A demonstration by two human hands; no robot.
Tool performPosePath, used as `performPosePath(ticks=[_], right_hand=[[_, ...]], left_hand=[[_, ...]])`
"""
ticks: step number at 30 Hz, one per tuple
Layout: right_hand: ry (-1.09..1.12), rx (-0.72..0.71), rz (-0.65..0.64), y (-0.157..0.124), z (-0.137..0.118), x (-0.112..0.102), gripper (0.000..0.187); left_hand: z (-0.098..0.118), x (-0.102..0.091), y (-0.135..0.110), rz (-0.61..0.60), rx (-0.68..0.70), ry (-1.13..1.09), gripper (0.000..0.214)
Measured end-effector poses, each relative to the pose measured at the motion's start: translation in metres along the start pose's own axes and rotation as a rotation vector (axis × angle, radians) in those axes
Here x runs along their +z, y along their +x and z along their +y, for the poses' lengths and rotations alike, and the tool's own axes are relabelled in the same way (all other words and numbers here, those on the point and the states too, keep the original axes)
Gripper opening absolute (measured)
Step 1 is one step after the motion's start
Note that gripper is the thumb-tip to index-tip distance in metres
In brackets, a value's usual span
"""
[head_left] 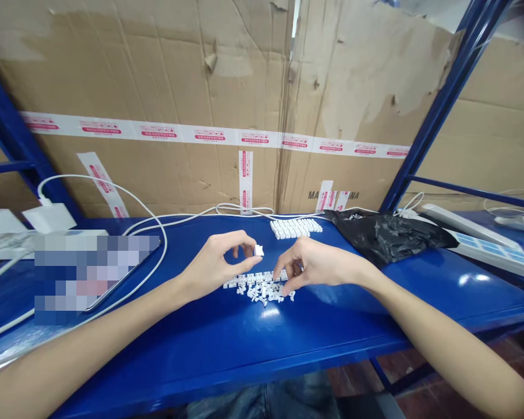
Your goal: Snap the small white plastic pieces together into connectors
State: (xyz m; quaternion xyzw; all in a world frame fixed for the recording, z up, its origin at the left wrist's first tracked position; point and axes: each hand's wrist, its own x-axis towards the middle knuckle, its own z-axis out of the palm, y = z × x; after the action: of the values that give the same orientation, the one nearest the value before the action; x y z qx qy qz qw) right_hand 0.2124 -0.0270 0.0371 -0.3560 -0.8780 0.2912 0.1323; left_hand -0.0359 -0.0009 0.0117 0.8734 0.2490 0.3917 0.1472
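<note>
My left hand [227, 255] pinches a small white plastic block [259, 250] between thumb and fingertips, lifted above the table. My right hand [308, 265] is bent down with curled fingers at the right end of a row of white plastic blocks [251, 279]. Its thumb reaches to the edge of a loose pile of tiny white plastic pieces [264, 292]; whatever lies between its fingertips is too small to make out. The pile sits just in front of the row. Farther back, a second group of white blocks [294, 228] stands in close rows.
On the blue table [227, 349], a black plastic bag [393, 233] lies at right, beside long white strips [493, 247]. White cables [157, 218], a charger [50, 218] and a blurred flat device [126, 267] occupy the left. Cardboard [179, 75] and blue posts [441, 110] stand behind.
</note>
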Motion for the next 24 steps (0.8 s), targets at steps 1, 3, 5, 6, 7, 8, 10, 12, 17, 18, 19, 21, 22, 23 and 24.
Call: performPosePath(ticks=[1,3,5,6,7,8,10,12,17,18,19,21,22,23,24], right_hand=[[-0.008,-0.004,0.034,0.001,0.000,0.001,0.035],[-0.002,-0.022,0.190,0.003,0.000,0.003,0.039],[0.048,-0.055,0.347,0.007,0.000,0.007,0.037],[0.084,-0.076,0.394,0.008,0.000,0.009,0.034],[0.119,-0.095,0.417,0.010,-0.001,0.012,0.031],[0.149,-0.110,0.423,0.011,-0.001,0.015,0.028],[0.200,-0.127,0.420,0.013,-0.002,0.020,0.025],[0.259,-0.134,0.424,0.013,-0.004,0.022,0.027],[0.428,-0.116,0.381,0.012,-0.004,0.022,0.031],[0.423,-0.117,0.365,0.011,-0.003,0.022,0.030],[0.391,-0.124,0.355,0.011,-0.002,0.022,0.029],[0.289,-0.154,0.343,0.011,0.000,0.022,0.024],[0.242,-0.171,0.338,0.012,0.001,0.022,0.022],[0.211,-0.186,0.332,0.012,0.002,0.021,0.021],[0.196,-0.196,0.324,0.012,0.003,0.021,0.020]], left_hand=[[0.000,0.001,0.000,-0.014,0.011,-0.006,0.010],[0.002,0.004,-0.001,-0.028,0.018,-0.017,0.010],[0.003,0.005,-0.002,-0.041,0.006,-0.039,0.011],[0.003,0.006,-0.003,-0.047,-0.005,-0.058,0.011],[0.004,0.006,-0.003,-0.053,-0.020,-0.077,0.011],[0.005,0.006,-0.003,-0.058,-0.036,-0.096,0.011],[0.006,0.006,-0.003,-0.062,-0.067,-0.119,0.011],[0.008,0.005,-0.001,-0.063,-0.094,-0.125,0.011],[0.008,0.001,0.000,-0.115,-0.112,-0.131,0.015],[0.008,0.000,0.000,-0.140,-0.103,-0.118,0.016],[0.008,0.000,-0.001,-0.167,-0.088,-0.101,0.016],[0.008,-0.001,-0.001,-0.224,-0.050,-0.070,0.015],[0.008,-0.001,-0.001,-0.243,-0.032,-0.062,0.014],[0.010,-0.001,-0.001,-0.254,-0.017,-0.060,0.013],[0.011,-0.001,-0.001,-0.260,-0.008,-0.063,0.013]])
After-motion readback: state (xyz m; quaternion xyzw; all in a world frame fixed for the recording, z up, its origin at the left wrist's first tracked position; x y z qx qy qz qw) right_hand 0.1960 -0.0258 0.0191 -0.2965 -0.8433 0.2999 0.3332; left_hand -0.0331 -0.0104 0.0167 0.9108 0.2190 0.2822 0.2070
